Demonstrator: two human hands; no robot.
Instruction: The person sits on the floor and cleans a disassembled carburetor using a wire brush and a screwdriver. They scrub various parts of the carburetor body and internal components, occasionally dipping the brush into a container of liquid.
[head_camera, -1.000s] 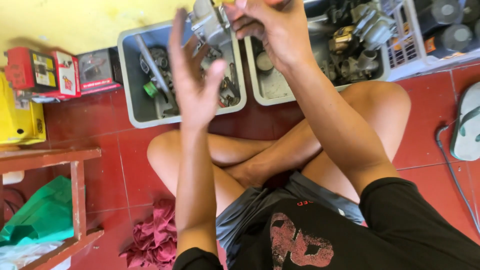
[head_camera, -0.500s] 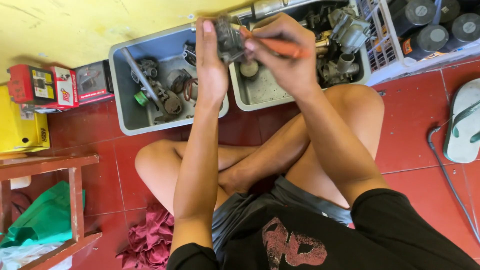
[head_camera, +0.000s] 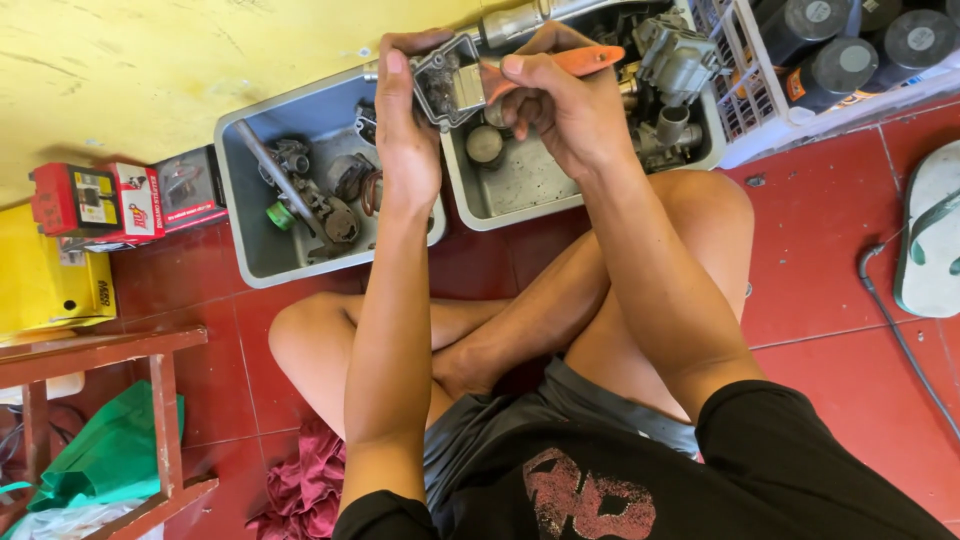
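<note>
I sit cross-legged on a red tile floor. My left hand (head_camera: 405, 120) grips a small grey metal engine part (head_camera: 450, 85), open side up, held over two trays. My right hand (head_camera: 560, 100) holds an orange-handled tool (head_camera: 575, 62) whose tip reaches into that part. Below the hands lie a grey tray (head_camera: 250, 200) with a long metal bar and several greasy parts, and a second grey tray (head_camera: 520, 195) with more metal parts and carburettor-like bodies.
Red and black small boxes (head_camera: 110, 200) and a yellow case (head_camera: 40, 285) stand at left by a yellow wall. A wooden frame (head_camera: 160, 420), green bag and red rag lie lower left. A white crate (head_camera: 760, 90) of dark cans, a sandal (head_camera: 930, 235) and a hose are at right.
Both hands have come down from in front of the camera and closed together over the trays; the left hand, open a second ago, now grips the metal part with the tool in it.
</note>
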